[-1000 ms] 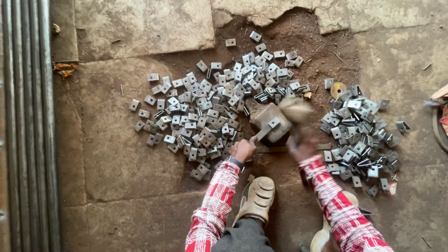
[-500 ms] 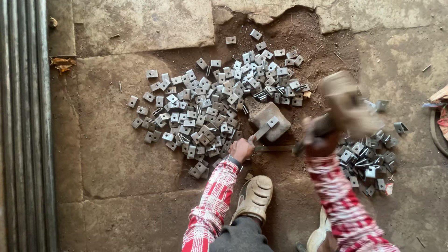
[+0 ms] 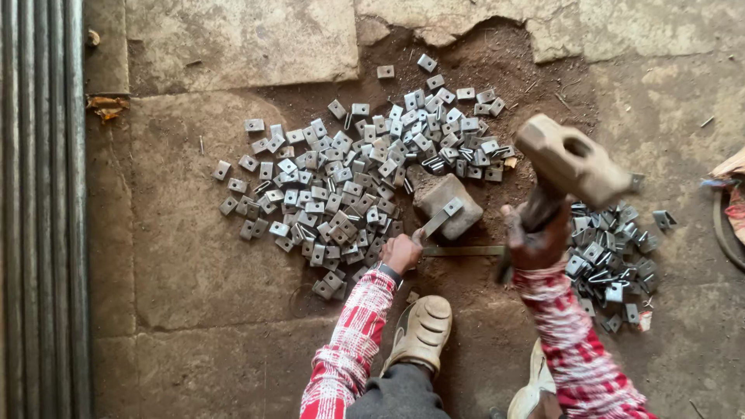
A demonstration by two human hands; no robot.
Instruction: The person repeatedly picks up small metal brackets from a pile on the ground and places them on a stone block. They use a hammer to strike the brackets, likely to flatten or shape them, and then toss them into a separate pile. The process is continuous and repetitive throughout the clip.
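My left hand (image 3: pixel 400 252) pinches a small bent metal piece (image 3: pixel 442 216) that rests on a squarish stone block (image 3: pixel 459 218) on the dirt floor. My right hand (image 3: pixel 531 237) grips the handle of a heavy hammer (image 3: pixel 570 161), whose dusty head is raised above and to the right of the block. A big spread of small square metal plates (image 3: pixel 341 186) lies left of and behind the block. A second pile of bent metal pieces (image 3: pixel 609 260) lies to the right, partly hidden by the hammer and my arm. A flat metal strip (image 3: pixel 464 251) lies in front of the block.
Long metal bars (image 3: pixel 39 209) run along the left edge. Cracked stone slabs (image 3: pixel 240 39) border the dirt patch. My sandalled foot (image 3: pixel 423 332) is planted below the block, the other foot (image 3: pixel 531 388) near the bottom. A curved hose and cloth (image 3: pixel 728 213) lie at the right edge.
The hammer has swung up from the block to the right and is raised. My left hand has stayed at the block holding the metal piece.
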